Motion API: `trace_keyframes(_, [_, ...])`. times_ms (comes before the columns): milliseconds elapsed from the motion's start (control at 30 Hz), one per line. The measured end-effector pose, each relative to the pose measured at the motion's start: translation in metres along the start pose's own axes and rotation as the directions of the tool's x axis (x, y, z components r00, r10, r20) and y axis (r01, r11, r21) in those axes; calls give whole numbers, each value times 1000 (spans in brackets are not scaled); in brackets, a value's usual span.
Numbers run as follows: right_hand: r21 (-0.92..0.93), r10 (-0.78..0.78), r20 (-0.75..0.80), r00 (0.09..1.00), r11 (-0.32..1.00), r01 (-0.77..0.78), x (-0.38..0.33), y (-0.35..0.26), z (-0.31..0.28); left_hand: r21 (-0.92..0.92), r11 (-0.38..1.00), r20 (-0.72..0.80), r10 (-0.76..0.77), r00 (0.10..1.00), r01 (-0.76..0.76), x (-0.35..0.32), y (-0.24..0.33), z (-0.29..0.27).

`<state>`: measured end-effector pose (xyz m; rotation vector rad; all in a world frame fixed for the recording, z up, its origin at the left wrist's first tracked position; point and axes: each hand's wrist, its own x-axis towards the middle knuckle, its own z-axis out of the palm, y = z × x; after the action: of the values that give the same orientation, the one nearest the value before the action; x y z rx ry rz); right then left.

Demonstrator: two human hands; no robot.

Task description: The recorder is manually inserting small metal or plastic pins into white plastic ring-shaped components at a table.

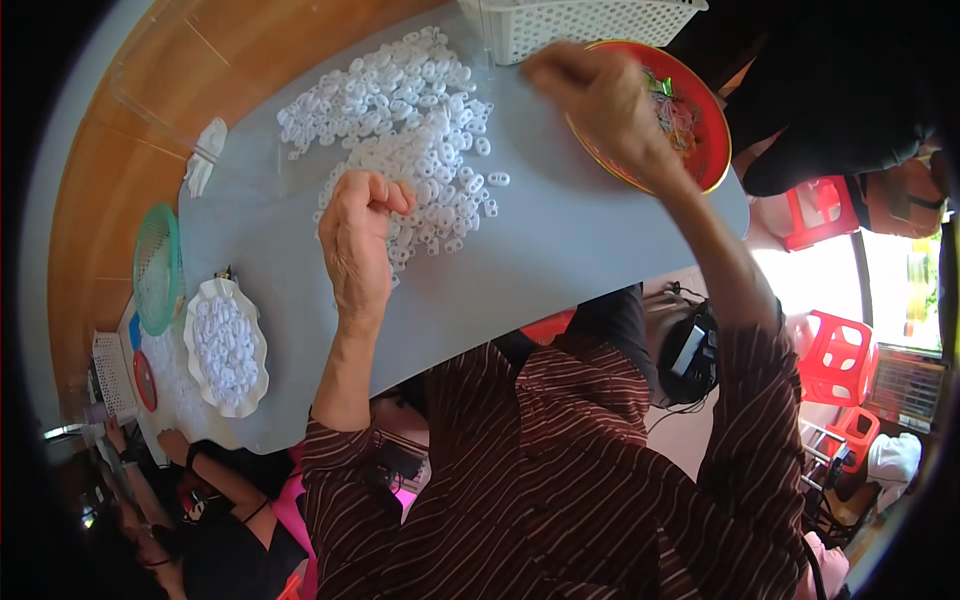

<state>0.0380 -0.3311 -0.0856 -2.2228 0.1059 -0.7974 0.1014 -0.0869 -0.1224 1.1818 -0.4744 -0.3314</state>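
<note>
A broad heap of small white plastic pieces with two holes each (pixel 400 95) covers the far middle of the grey table. Over its near left edge is my left hand (pixel 358 245), fingers curled in and pressed together; whatever they hold, if anything, is hidden. My right hand (pixel 605 105) hangs over the left side of a red round tray with a yellow rim (pixel 718 150), its fingers blurred by motion. Inside the tray lie small pale bits and a green wrapper (pixel 658 84), partly covered by that hand.
A white perforated basket (pixel 590 28) stands at the far edge. At left are a scalloped white dish of white pieces (pixel 228 350), a green strainer (pixel 157 270) and a crumpled white cloth (pixel 205 157). Another person's arm (pixel 225 475) rests at lower left. Red stools (pixel 838 355) stand at right.
</note>
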Motion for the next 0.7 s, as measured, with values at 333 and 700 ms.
trace_keyframes(333, [-170, -28, 426, 904, 979, 110, -71, -18, 35, 51, 998, 85, -29, 996, 24, -12, -6, 13])
trace_keyframes(700, [-175, 6, 374, 927, 983, 64, -75, -15, 38, 431, 896, 208, 16, 978, -107, -24, -5, 27])
